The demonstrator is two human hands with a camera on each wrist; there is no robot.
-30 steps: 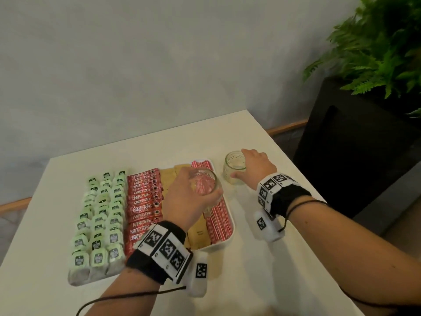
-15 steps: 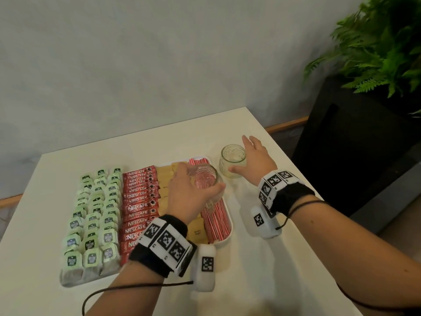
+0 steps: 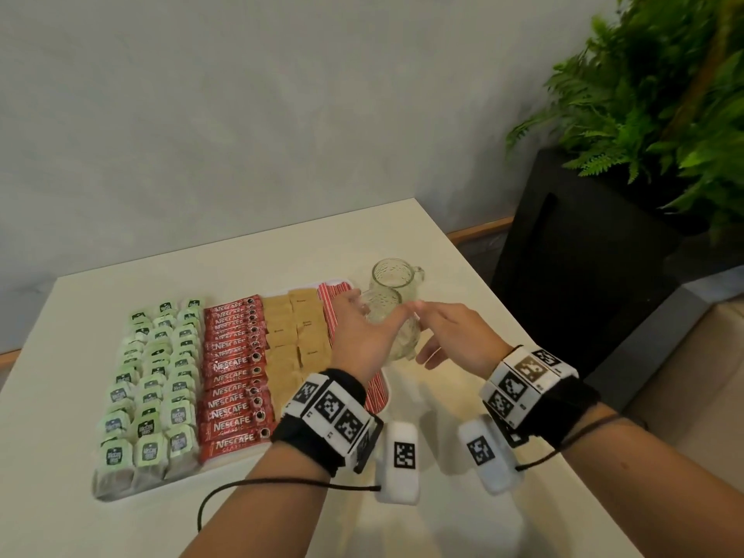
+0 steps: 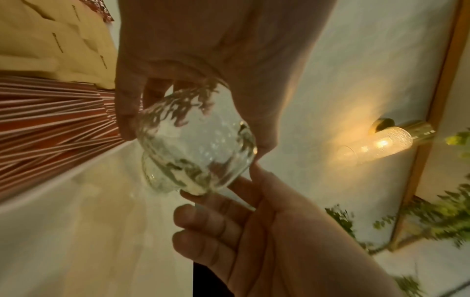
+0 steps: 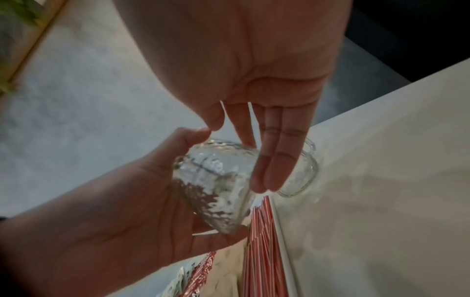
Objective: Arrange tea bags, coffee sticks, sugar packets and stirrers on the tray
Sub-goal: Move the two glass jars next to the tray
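My left hand (image 3: 364, 336) grips a clear textured glass cup (image 3: 382, 316), tilted over the tray's right edge. My right hand (image 3: 451, 336) is open, its straight fingers (image 5: 269, 160) close against the cup (image 5: 216, 191); I cannot tell if they touch it. On the white tray (image 3: 386, 390) lie rows of green tea bags (image 3: 153, 376), red Nescafe coffee sticks (image 3: 233, 376), brown sugar packets (image 3: 298, 336) and red-striped stirrers (image 3: 334, 312). In the left wrist view the cup (image 4: 195, 148) sits between my left fingers (image 4: 127, 112) and the right hand (image 4: 241, 231).
A second glass mug (image 3: 392, 273) stands on the white table (image 3: 443, 416) just behind the held cup, beside the tray's far right corner. A black planter (image 3: 583, 255) with a fern stands off the table's right edge. A grey wall is behind.
My right hand let go of the standing mug and came in toward the cup in my left hand. The left hand carried the cup right, from over the stirrers to the tray's edge.
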